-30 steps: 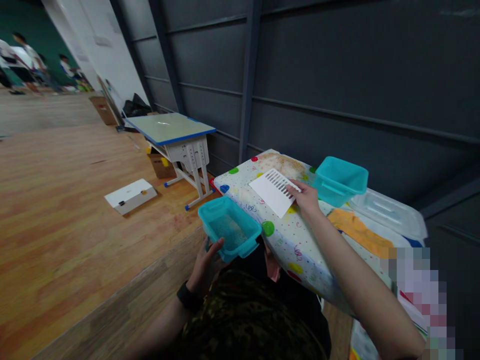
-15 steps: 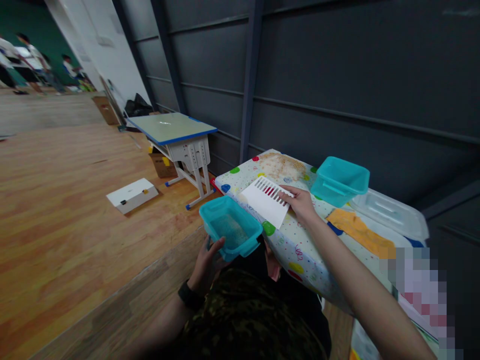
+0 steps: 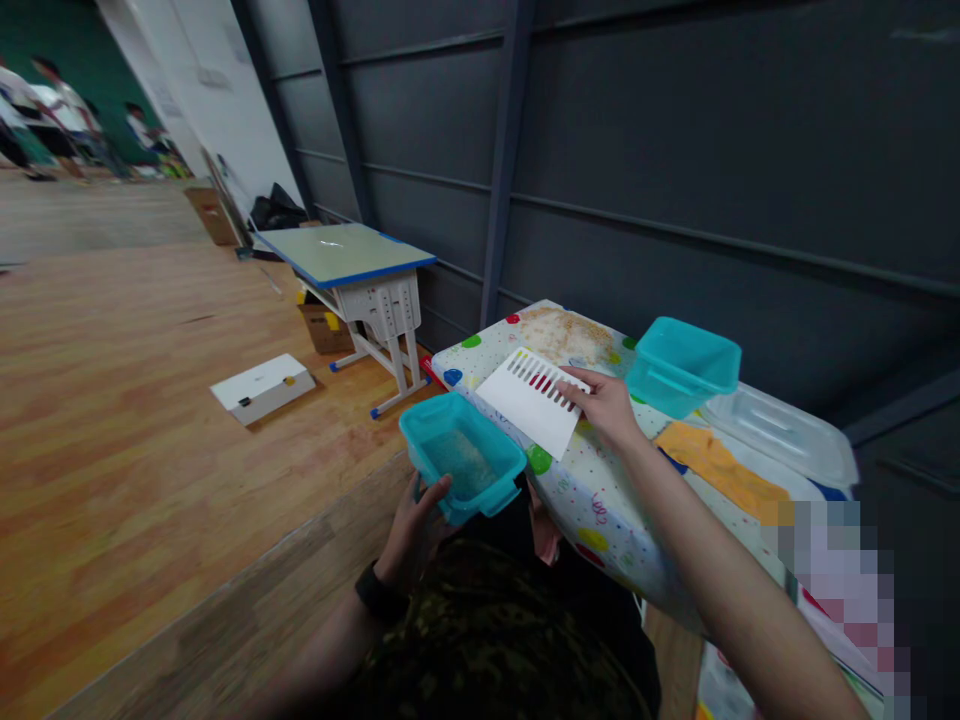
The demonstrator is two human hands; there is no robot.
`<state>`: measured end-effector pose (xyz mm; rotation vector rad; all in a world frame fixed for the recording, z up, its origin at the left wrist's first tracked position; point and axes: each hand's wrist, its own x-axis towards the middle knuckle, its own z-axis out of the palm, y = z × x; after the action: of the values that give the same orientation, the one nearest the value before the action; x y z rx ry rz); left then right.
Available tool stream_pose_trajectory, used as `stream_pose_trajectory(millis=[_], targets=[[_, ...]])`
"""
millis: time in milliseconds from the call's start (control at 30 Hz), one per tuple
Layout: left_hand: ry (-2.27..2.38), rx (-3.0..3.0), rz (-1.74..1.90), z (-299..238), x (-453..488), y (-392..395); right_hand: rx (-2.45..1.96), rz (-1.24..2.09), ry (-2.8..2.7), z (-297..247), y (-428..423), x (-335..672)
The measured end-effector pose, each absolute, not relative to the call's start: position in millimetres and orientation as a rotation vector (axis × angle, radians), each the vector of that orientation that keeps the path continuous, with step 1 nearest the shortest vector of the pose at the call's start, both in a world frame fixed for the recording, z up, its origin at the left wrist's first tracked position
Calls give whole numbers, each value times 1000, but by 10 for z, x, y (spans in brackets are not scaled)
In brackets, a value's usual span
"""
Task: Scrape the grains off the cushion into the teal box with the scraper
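My left hand (image 3: 420, 515) grips the near side of a turquoise plastic container (image 3: 499, 490), held at the table's edge with a layer of pale grains inside. A white slotted card (image 3: 529, 405) lies low over the table by the container's rim, and my right hand (image 3: 604, 400) pinches its right edge. Beyond the card, a heap of pale and tan grains (image 3: 566, 333) spreads on the patterned tablecloth (image 3: 585, 480). The fingers of my left hand under the container are hidden.
A second turquoise container (image 3: 686, 365) stands at the back right of the table. Beside it are a clear lid (image 3: 787, 430) and an orange cloth (image 3: 720, 470). A dark panelled wall (image 3: 675, 160) borders the table; a school desk (image 3: 345, 255) and white box (image 3: 262, 388) stand left.
The white card has shifted very slightly to the left with my right hand. My left hand and the container are nearly unmoved.
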<state>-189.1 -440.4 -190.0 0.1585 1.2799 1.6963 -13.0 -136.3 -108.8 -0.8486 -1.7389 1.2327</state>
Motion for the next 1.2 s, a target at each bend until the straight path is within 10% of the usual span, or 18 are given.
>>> stream_pose_trajectory(millis=[1200], targets=[[1256, 164, 1719, -1854, -1983, -4440, -881, 1477, -1684, -1085, -1337, -338]])
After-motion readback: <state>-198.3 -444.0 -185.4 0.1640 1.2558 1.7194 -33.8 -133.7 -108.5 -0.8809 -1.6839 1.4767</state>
